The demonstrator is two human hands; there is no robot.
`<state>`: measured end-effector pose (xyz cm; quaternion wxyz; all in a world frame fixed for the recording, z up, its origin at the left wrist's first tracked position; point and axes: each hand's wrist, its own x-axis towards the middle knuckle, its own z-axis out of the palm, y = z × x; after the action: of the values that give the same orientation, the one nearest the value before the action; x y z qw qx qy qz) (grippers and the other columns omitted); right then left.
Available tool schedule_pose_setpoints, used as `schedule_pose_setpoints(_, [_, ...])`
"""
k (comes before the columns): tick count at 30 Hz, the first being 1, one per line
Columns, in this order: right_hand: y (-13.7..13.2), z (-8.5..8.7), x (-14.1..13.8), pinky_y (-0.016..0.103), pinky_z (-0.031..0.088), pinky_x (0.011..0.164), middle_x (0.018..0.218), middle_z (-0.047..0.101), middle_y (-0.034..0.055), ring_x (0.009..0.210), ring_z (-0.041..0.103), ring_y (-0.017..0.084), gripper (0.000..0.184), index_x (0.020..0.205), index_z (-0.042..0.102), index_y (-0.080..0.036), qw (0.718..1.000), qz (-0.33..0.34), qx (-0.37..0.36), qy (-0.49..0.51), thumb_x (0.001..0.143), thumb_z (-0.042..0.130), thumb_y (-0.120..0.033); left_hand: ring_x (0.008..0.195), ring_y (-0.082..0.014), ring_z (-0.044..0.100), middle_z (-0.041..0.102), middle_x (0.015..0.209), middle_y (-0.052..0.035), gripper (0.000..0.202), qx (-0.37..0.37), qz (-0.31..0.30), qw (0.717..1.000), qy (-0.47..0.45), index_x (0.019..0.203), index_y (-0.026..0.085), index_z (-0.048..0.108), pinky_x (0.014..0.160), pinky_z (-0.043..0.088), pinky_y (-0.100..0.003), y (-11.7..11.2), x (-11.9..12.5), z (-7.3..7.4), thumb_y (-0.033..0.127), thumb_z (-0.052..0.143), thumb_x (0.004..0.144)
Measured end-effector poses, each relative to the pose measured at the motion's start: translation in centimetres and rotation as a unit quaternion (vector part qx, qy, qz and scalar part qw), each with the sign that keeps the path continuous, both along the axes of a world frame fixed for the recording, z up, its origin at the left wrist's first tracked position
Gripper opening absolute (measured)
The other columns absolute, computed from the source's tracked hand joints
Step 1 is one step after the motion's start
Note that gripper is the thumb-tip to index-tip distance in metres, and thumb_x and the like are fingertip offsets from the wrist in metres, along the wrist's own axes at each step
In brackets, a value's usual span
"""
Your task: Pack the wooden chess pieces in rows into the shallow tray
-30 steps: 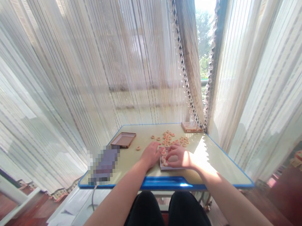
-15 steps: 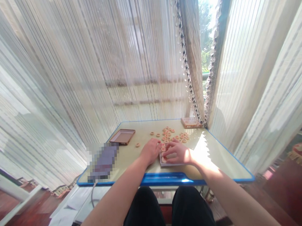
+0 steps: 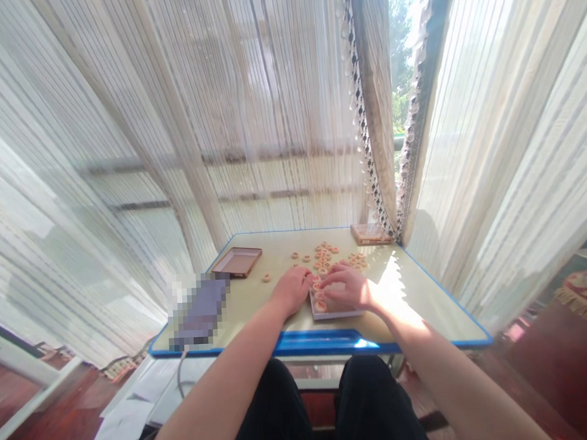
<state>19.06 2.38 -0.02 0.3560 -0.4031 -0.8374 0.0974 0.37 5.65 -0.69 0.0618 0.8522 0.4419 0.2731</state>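
A shallow light-coloured box (image 3: 337, 315) lies near the table's front edge. Along its left side runs a column of round wooden game pieces (image 3: 320, 306) with red markings, which look like Chinese chess pieces. My left hand (image 3: 294, 288) is at the box's left rim, fingers bent against it. Over the box hovers my right hand (image 3: 347, 286), its fingers apart and the tips close to the upper pieces in the column. Whether those fingertips touch a piece is too small to tell. Behind the hands lie several loose pieces (image 3: 323, 254), partly hidden by my right hand.
A brown-rimmed shallow tray or lid (image 3: 239, 262) lies at the back left, with a single piece (image 3: 267, 278) near it. At the back right is a flat box (image 3: 370, 233). A blurred dark flat object (image 3: 203, 311) lies on the left. Striped curtains (image 3: 289, 116) surround the table (image 3: 434, 311).
My right hand has moved up and away from the near end of the column, uncovering the piece there. My left hand stays at the rim. The view has tilted slightly.
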Motion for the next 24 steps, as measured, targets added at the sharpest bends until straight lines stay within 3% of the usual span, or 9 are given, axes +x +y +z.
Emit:
schedule_pose_setpoints(8, [0.1, -0.1, -0.6, 0.036, 0.038, 0.083, 0.079, 0.059, 0.0029, 0.082, 0.049, 0.018, 0.011, 0.08, 0.073, -0.028, 0.998, 0.012, -0.027, -0.058, 0.074, 0.064, -0.026, 0.083, -0.0178, 0.053, 0.061, 0.088, -0.0042, 0.029, -0.021, 0.011, 1.0, 0.014, 0.086, 0.02, 0.058, 0.074, 0.04, -0.029, 0.1, 0.1, 0.1, 0.035, 0.034, 0.088])
schedule_pose_setpoints(16, [-0.3, 0.3, -0.3, 0.031, 0.04, 0.08, 0.08, 0.06, 0.0035, 0.084, 0.049, 0.017, 0.015, 0.082, 0.072, -0.023, 0.999, 0.023, -0.025, -0.001, 0.073, 0.061, -0.018, 0.083, -0.0175, 0.053, 0.06, 0.088, -0.0046, 0.03, -0.02, 0.006, 1.0, 0.009, 0.086, 0.019, 0.057, 0.073, 0.04, -0.028, -0.1, 0.0, 0.2, 0.035, 0.033, 0.089])
schedule_pose_setpoints(20, [-1.3, 1.3, 0.1, 0.03, 0.038, 0.079, 0.074, 0.06, 0.0029, 0.077, 0.049, 0.015, 0.013, 0.067, 0.07, -0.018, 0.999, 0.011, -0.028, -0.046, 0.069, 0.058, -0.012, 0.083, -0.0176, 0.052, 0.06, 0.087, -0.0048, 0.029, -0.006, 0.005, 1.0, 0.009, 0.085, 0.018, 0.057, 0.074, 0.04, -0.029, -0.1, 0.0, 0.2, 0.033, 0.032, 0.089])
schedule_pose_setpoints(24, [-1.6, 1.6, 0.2, 0.03, 0.034, 0.08, 0.066, 0.059, 0.0002, 0.067, 0.048, 0.012, 0.019, 0.055, 0.068, -0.016, 0.988, 0.056, -0.074, -0.119, 0.067, 0.056, -0.009, 0.084, -0.0176, 0.053, 0.06, 0.088, -0.0053, 0.029, -0.005, 0.001, 1.0, 0.009, 0.086, 0.018, 0.057, 0.076, 0.04, -0.029, -0.1, 0.0, 0.2, 0.033, 0.032, 0.089])
